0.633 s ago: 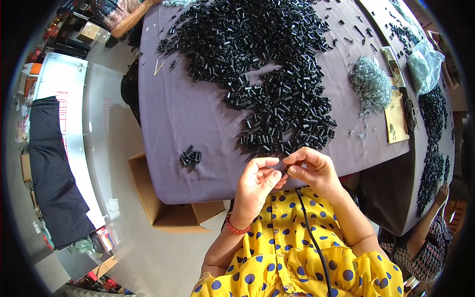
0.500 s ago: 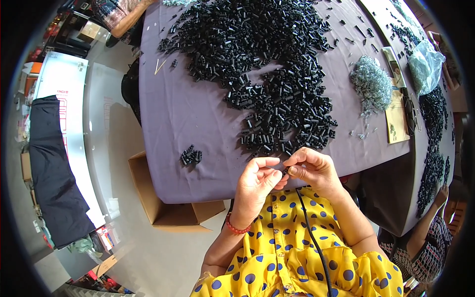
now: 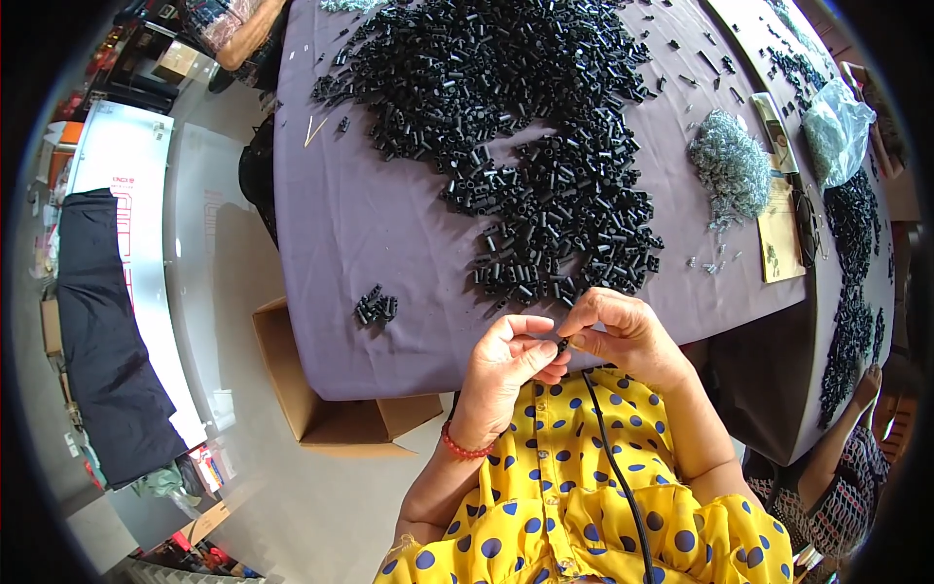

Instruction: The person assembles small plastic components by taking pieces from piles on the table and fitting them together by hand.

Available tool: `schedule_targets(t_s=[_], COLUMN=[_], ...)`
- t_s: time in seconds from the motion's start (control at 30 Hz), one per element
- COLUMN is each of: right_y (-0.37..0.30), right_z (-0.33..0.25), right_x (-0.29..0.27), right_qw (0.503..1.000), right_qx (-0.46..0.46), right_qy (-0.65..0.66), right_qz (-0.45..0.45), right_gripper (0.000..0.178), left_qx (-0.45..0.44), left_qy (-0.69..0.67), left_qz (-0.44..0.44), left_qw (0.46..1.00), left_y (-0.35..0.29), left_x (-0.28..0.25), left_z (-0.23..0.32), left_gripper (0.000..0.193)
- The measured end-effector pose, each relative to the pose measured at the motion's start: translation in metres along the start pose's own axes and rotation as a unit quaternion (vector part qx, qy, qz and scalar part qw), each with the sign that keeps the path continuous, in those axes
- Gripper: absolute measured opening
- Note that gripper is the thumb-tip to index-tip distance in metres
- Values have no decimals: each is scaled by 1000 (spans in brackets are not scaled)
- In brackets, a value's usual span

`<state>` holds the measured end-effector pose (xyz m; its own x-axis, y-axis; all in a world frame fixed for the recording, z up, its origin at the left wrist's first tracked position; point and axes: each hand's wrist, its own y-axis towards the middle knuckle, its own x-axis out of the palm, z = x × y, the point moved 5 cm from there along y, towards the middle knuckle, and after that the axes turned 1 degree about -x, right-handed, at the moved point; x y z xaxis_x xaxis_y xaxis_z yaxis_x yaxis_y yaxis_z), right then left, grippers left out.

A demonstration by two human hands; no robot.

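Observation:
Close together at the table's near edge, my two hands meet fingertip to fingertip. Between the thumb and fingers of my left hand (image 3: 508, 362) is a small black cylindrical piece (image 3: 562, 345). My right hand (image 3: 623, 334) pinches at the same spot; whether it grips the piece or something tiny on it is hidden by the fingers. Beyond them spreads a large pile of black cylindrical pieces (image 3: 569, 219) on the cloth-covered table (image 3: 389, 234). A small cluster of similar black pieces (image 3: 376, 307) lies apart to the left.
Right of the pile sits a heap of small shiny metal parts (image 3: 728, 165), beside yellow cardboard (image 3: 781, 229) and a clear plastic bag (image 3: 839, 131). An open cardboard box (image 3: 341, 423) stands below the table's left corner. Other people's arms show at far left (image 3: 251, 37) and right (image 3: 839, 438).
My right hand has shifted slightly, its fingers bending more over the black piece. The left hand stays almost in place, holding the piece. The piles look the same.

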<state>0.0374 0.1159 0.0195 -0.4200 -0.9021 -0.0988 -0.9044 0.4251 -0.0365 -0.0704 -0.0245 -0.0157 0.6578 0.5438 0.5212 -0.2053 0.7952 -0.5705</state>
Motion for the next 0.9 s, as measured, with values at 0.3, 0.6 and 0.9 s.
schedule_targets(t_s=[0.3, 0.6, 0.9], right_y=[0, -1, -5], right_z=[3, -5, 14], right_x=[1, 3, 8], right_qw=[1000, 996, 976], right_qx=[-23, -42, 111], right_qy=[2, -73, 189], right_qz=[-3, 16, 2], right_gripper=[10, 17, 7], left_qx=[118, 72, 66], left_qy=[107, 7, 23], left_qz=[30, 24, 2], left_qw=[987, 997, 998], left_y=[-6, -4, 0], left_x=[9, 2, 1], left_z=[5, 2, 1], left_gripper=[26, 26, 28])
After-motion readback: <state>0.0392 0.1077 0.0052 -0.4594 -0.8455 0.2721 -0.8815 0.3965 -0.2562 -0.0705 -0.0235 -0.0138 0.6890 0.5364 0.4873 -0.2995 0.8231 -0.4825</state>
